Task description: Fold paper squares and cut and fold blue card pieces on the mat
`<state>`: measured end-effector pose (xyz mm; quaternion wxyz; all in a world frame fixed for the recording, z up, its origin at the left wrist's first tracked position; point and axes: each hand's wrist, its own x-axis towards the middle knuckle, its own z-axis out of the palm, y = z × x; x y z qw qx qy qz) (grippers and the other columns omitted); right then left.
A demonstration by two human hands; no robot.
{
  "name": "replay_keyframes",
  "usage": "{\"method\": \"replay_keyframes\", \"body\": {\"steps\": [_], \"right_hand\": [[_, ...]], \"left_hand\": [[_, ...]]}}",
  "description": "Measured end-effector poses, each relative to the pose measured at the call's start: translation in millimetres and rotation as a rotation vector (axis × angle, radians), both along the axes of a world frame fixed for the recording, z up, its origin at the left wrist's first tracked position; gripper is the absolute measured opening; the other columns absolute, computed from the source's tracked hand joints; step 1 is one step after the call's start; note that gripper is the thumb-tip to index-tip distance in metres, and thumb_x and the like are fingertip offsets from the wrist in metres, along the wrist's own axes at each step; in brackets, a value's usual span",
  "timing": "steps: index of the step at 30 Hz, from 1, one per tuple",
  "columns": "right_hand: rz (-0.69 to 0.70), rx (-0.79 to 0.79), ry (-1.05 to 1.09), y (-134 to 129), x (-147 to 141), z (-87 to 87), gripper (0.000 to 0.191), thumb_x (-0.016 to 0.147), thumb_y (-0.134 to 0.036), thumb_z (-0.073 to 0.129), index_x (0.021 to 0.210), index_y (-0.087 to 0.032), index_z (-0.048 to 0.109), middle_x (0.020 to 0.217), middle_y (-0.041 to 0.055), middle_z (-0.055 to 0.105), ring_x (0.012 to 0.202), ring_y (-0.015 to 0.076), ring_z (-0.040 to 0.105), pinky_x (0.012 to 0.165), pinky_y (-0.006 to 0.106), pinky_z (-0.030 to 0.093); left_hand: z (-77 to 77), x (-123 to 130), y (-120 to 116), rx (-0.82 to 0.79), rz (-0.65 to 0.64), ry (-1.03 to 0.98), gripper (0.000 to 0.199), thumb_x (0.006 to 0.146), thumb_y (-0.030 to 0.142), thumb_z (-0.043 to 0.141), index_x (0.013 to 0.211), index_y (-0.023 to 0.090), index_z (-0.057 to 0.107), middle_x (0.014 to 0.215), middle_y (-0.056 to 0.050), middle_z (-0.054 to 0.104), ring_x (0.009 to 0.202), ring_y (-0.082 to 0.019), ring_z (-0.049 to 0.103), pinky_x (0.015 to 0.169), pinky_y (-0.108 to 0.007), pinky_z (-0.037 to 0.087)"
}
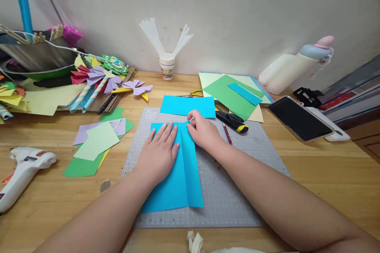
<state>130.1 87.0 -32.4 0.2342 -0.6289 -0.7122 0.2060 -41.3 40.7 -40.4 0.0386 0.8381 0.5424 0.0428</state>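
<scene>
A blue sheet of paper (169, 191) lies on the grey cutting mat (231, 197), with a lengthwise crease right of its middle. My left hand (158, 154) rests flat on the part left of the crease, fingers spread. At the far right corner, my right hand (202, 128) pinches the sheet's edge between thumb and curled fingers. Just beyond the hands lies a separate blue paper strip (188, 106). Close to my right hand are a black utility knife (231, 121) and a dark red pencil (227, 134).
Left stand a white glue gun (29, 162), loose paper pieces (97, 142) and paper flowers (103, 77). A paper cup (167, 67) with white strips stands by the wall. Green paper (228, 95), a phone (299, 118) and a leaning bottle (299, 67) are on the right.
</scene>
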Motion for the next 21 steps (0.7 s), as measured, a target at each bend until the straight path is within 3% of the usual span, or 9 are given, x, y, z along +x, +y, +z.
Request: {"method": "replay_keyframes", "body": {"steps": [5, 10, 15, 21], "right_hand": [[0.006, 0.005, -0.002, -1, 0, -0.5, 0.016, 0.084, -0.016, 0.046, 0.097, -0.024, 0.047, 0.068, -0.0035, 0.057, 0.063, 0.0169, 0.052, 0.052, 0.026, 0.022], [-0.016, -0.028, 0.046, -7, 3, -1.0, 0.013, 0.088, -0.029, 0.047, 0.098, -0.024, 0.043, 0.064, -0.0056, 0.054, 0.060, 0.0164, 0.052, 0.051, 0.025, 0.025], [-0.020, -0.037, 0.048, -15, 0, -3.3, 0.016, 0.081, -0.016, 0.047, 0.095, -0.024, 0.043, 0.064, -0.0058, 0.053, 0.060, 0.0157, 0.052, 0.053, 0.025, 0.026], [-0.014, -0.025, 0.075, -18, 1, -2.1, 0.017, 0.080, -0.013, 0.045, 0.094, -0.024, 0.042, 0.062, -0.0060, 0.049, 0.059, 0.0159, 0.050, 0.054, 0.026, 0.026]], "left_hand": [[0.6, 0, 0, -0.008, 0.003, 0.030, 0.053, 0.098, 0.039, 0.028, 0.148, 0.021, 0.026, 0.156, 0.000, 0.023, 0.144, -0.021, 0.022, 0.117, -0.048, 0.022], [0.1, 0, 0, -0.003, 0.006, 0.041, 0.053, 0.098, 0.039, 0.027, 0.148, 0.021, 0.027, 0.156, 0.000, 0.023, 0.144, -0.021, 0.022, 0.117, -0.048, 0.022], [-0.8, -1, 0, 0.006, -0.001, 0.035, 0.053, 0.098, 0.039, 0.026, 0.148, 0.022, 0.027, 0.156, 0.000, 0.023, 0.144, -0.021, 0.022, 0.117, -0.048, 0.022], [-1.3, -1, 0, 0.017, 0.001, 0.019, 0.053, 0.098, 0.039, 0.026, 0.148, 0.021, 0.027, 0.155, -0.001, 0.025, 0.144, -0.021, 0.023, 0.116, -0.049, 0.023]]}}
